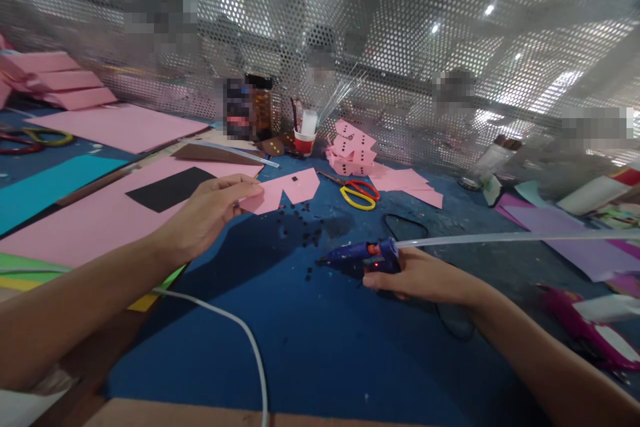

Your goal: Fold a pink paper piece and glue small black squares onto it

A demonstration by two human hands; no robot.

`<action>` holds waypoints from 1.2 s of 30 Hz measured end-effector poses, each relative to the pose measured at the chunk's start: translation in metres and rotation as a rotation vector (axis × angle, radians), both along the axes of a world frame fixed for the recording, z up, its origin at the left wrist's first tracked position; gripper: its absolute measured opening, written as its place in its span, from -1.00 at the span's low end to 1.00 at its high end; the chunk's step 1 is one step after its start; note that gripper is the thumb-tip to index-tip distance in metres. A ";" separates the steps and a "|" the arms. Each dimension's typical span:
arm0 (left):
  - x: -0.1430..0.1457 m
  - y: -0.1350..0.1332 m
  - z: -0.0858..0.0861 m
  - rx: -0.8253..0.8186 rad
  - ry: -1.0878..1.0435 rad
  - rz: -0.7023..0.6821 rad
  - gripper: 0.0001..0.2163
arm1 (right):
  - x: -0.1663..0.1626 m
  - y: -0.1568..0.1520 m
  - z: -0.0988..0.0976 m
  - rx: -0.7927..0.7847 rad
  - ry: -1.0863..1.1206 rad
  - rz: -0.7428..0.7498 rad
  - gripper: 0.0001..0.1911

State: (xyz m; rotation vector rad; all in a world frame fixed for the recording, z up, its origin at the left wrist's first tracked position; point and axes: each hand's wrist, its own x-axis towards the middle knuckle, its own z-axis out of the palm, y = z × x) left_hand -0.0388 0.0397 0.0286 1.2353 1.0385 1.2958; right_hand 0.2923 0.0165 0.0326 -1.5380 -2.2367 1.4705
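Note:
My left hand [213, 210] pinches a pink paper cutout [287, 190] with small black dots and holds it just above the blue table [310, 340]. My right hand [423, 277] is closed round a blue glue gun [365, 257] that lies low over the table, nozzle pointing left. A long clear glue stick [515, 238] sticks out of the gun's back toward the right. Small black dots [300, 233] lie scattered on the table between my hands.
Red and yellow scissors [360, 193] lie beyond the cutout, near a pile of pink dice-like boxes [353, 150] and a red cup [304, 140]. Pink sheets [95, 217] cover the left side, with a black square [167, 188] on one. A white cable [240, 333] crosses the front. Perforated metal screen [400, 47] behind.

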 end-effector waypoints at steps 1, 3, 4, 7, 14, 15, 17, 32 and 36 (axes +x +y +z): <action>0.000 0.000 0.000 -0.005 0.003 0.001 -0.90 | 0.000 0.000 0.001 0.003 0.005 -0.001 -0.54; 0.000 0.000 0.001 -0.013 0.022 0.010 -0.88 | 0.000 -0.001 0.002 0.014 0.018 -0.008 -0.55; 0.000 -0.001 0.001 -0.018 0.039 0.015 -0.87 | -0.001 -0.001 0.003 0.021 0.026 -0.014 -0.56; 0.001 -0.003 0.002 -0.035 0.103 0.021 -0.85 | -0.001 -0.003 0.006 0.051 0.065 -0.038 -0.58; 0.005 -0.007 0.004 0.021 0.252 -0.010 -0.86 | -0.008 -0.006 0.009 0.087 0.211 -0.151 -0.61; 0.006 -0.007 0.004 0.032 0.275 -0.014 -0.86 | -0.009 -0.007 0.010 0.096 0.233 -0.149 -0.63; 0.006 -0.008 0.004 0.038 0.302 -0.031 -0.86 | -0.010 -0.008 0.011 0.122 0.273 -0.147 -0.65; 0.010 -0.017 0.003 0.052 0.372 -0.094 -0.82 | -0.016 -0.012 0.007 0.239 0.303 -0.235 -0.68; 0.011 -0.018 0.005 0.042 0.374 -0.100 -0.82 | -0.017 -0.014 0.009 0.264 0.256 -0.229 -0.65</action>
